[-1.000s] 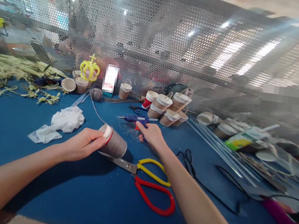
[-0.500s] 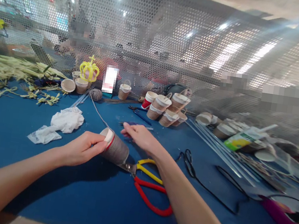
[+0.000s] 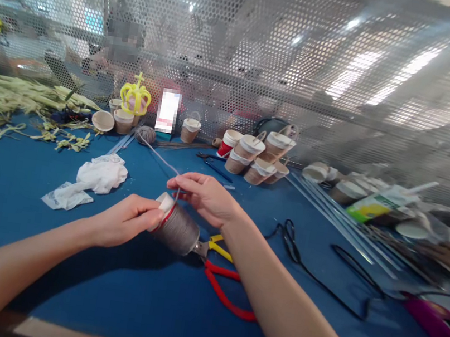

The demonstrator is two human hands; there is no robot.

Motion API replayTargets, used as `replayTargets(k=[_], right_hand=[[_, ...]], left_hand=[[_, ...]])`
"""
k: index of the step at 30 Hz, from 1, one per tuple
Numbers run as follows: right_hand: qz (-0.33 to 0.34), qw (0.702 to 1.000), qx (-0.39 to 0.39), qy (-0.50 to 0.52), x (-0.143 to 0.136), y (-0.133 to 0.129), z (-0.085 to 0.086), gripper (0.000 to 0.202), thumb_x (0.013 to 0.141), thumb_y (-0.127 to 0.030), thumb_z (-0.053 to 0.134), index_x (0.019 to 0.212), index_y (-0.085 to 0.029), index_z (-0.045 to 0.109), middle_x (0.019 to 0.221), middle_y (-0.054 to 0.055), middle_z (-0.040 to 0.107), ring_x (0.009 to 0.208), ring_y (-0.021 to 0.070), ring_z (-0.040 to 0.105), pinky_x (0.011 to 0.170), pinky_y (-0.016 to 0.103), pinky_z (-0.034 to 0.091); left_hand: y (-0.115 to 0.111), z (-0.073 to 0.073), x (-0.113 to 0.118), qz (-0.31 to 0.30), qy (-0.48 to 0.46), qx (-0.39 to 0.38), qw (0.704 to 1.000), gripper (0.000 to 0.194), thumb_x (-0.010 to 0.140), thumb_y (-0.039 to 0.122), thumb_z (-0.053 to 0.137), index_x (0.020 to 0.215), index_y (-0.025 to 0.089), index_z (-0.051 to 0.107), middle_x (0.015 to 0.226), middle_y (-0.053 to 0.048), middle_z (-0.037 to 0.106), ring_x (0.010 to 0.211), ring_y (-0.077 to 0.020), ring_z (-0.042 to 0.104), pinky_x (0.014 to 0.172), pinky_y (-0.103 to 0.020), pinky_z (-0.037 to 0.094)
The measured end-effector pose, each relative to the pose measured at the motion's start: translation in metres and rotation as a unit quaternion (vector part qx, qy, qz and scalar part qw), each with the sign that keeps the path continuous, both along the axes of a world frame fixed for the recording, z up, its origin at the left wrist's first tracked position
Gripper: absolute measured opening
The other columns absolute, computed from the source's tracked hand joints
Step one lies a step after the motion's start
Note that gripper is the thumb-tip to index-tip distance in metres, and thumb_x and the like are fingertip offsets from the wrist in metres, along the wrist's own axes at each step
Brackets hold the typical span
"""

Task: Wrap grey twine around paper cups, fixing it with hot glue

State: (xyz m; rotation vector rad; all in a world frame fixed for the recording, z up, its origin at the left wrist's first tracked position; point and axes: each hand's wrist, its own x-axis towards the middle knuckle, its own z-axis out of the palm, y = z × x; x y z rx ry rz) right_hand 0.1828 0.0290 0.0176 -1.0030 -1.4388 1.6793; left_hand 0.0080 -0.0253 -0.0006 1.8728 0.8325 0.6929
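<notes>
My left hand (image 3: 126,222) grips the white rim of a paper cup (image 3: 179,232), thumb on top. Grey yarn is wound closely around the cup, which lies tilted with its mouth toward that hand, and a red band shows beside the rim. At the cup's upper side, my right hand (image 3: 209,200) pinches the yarn strand (image 3: 161,162) between thumb and fingers. That strand runs back across the table to a grey yarn ball (image 3: 145,134). Scissors (image 3: 223,271) with one red and one yellow handle lie right behind the cup, partly covered by my right forearm.
A crumpled white cloth (image 3: 101,174) lies left of the hands. Several wrapped cups (image 3: 250,148) are stacked at the back, before a perforated metal screen (image 3: 227,39). Black-handled scissors (image 3: 291,240) and clear rods (image 3: 336,219) lie right; pale husks (image 3: 28,97) heap at left.
My right hand has moved left and slightly toward me, onto the yarn beside the cup. The strand now rises to its fingers. My left hand keeps hold of the rim.
</notes>
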Motion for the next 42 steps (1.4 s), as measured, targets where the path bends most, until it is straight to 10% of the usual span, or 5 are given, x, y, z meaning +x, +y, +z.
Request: replayTargets(k=[13, 42], right_hand=[[-0.087, 0.991, 0.099, -0.009, 0.005, -0.011, 0.022, 0.018, 0.069, -0.031, 0.064, 0.065, -0.015, 0.058, 0.057, -0.004, 0.057, 0.044, 0.0037, 0.045, 0.043, 0.019, 0.032], [-0.089, 0.98, 0.092, -0.154, -0.007, -0.013, 0.001, 0.015, 0.075, -0.02, 0.058, 0.061, -0.015, 0.056, 0.053, -0.002, 0.055, 0.045, 0.0053, 0.045, 0.043, 0.019, 0.036]], left_hand=[[0.001, -0.002, -0.001, 0.049, -0.072, -0.121, 0.989, 0.036, 0.083, 0.04, 0.04, 0.08, 0.011, 0.063, 0.067, 0.0, 0.055, 0.061, -0.0106, 0.044, 0.059, -0.02, 0.036], [-0.007, 0.008, -0.003, 0.03, -0.041, -0.002, 0.999, 0.033, 0.081, 0.034, 0.036, 0.057, 0.014, 0.047, 0.055, 0.002, 0.04, 0.052, -0.0093, 0.032, 0.048, -0.02, 0.028]])
